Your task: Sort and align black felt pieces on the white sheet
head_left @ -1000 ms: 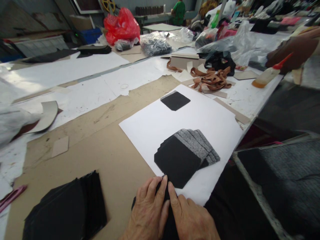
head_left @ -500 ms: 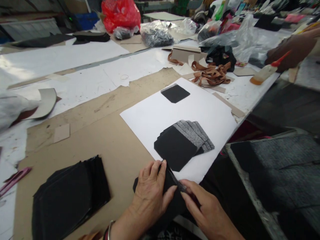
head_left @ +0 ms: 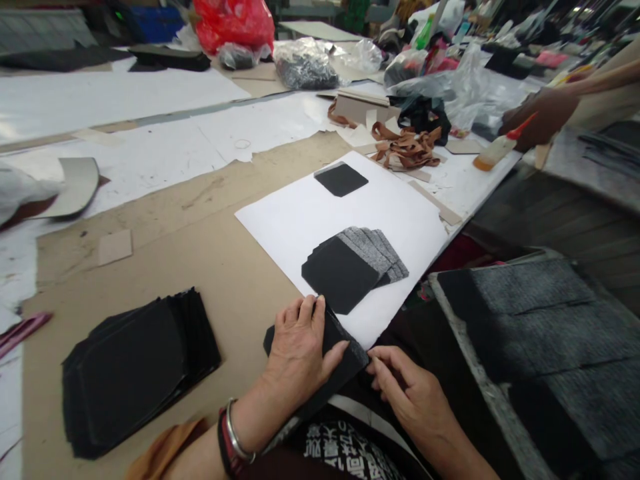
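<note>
Pressing the black fabric panel with grey-speckled edge strip (head_left: 351, 368) at near side of the brown-covered table (head_left: 240, 280) with open left hand (head_left: 300, 348), palm down, fingers forward, along an edge slanting nearward to right hand (head_left: 417, 395), angled inward, with fingertips bunched at the corner, can't tell if pinching.

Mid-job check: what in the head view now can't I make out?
All head view:
- Underside of the black piece: hidden beneath the left hand.
- Right hand's fingertip contact: its own fingers cover it.
- Piece count in the black stack: dark edges merge.
- Pink tool's far end: cut off by the left edge.
</note>
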Demonstrator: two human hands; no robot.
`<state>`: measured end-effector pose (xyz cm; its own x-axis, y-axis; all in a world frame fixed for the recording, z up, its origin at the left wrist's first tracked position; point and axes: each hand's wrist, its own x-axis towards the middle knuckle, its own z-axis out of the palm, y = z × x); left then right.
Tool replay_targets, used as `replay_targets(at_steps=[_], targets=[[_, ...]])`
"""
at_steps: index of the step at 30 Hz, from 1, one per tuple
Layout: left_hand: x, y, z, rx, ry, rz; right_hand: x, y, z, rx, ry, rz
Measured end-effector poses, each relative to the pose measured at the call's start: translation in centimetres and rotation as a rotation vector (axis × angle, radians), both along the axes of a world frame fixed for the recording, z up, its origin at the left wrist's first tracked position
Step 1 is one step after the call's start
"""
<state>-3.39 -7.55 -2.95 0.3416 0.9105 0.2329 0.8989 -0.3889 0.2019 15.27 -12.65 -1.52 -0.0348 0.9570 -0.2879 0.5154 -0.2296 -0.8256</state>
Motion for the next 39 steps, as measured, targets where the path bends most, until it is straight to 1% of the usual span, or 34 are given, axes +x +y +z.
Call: replay_targets(at_steps=[3, 6, 8, 11, 14, 16, 19, 22, 27, 32, 35, 37, 39], targets=[[0.0, 0.0, -0.1, 0.013, -0.005, 0.004, -0.2, -0.1, 0.0, 0.044, -0.05, 0.024], [0.0, -0.1, -0.2, 0.025, -0.012, 0.009, -0.3, 0.0, -0.3, 0.085, -0.092, 0.09], [0.0, -0.1, -0.2, 0.033, -0.013, 0.011, -0.3, 0.0, -0.7, 0.149, -0.158, 0.133], [0.0, -0.1, -0.4, 0.045, -0.016, 0.011, -0.3, 0.2, -1.0, 0.326, -0.324, 0.218], [0.0, -0.1, -0.6, 0.046, -0.029, 0.007, -0.5, 0.4, -1.0, 0.561, -0.574, 0.338], [-0.1, -0.1, -0.7, 0.046, -0.035, -0.001, -0.8, 0.7, -1.0, 0.703, -0.746, 0.395], [-0.2, -0.1, -0.7, 0.045, -0.042, -0.01, -1.4, 1.2, -1.0, 0.831, -0.905, 0.452], [-0.3, -0.1, -0.7, 0.046, -0.039, -0.013, -1.9, 1.4, -1.3, 0.904, -0.964, 0.475], [-0.2, -0.1, -0.7, 0.052, -0.028, -0.02, -2.1, 1.2, -1.6, 0.942, -1.001, 0.493], [0.3, -0.2, -0.6, 0.06, -0.006, 0.016, -2.6, 1.1, -1.6, 0.933, -1.052, 0.512], [0.5, -0.4, -0.6, 0.061, -0.01, 0.026, -1.9, 0.5, -2.0, 0.923, -1.024, 0.548], [0.6, -0.5, -0.5, 0.061, -0.013, 0.028, -0.6, -0.4, -2.6, 0.859, -0.94, 0.594], [0.7, -0.5, -0.6, 0.063, -0.015, 0.028, 0.9, -1.5, -3.0, 0.703, -0.847, 0.603]])
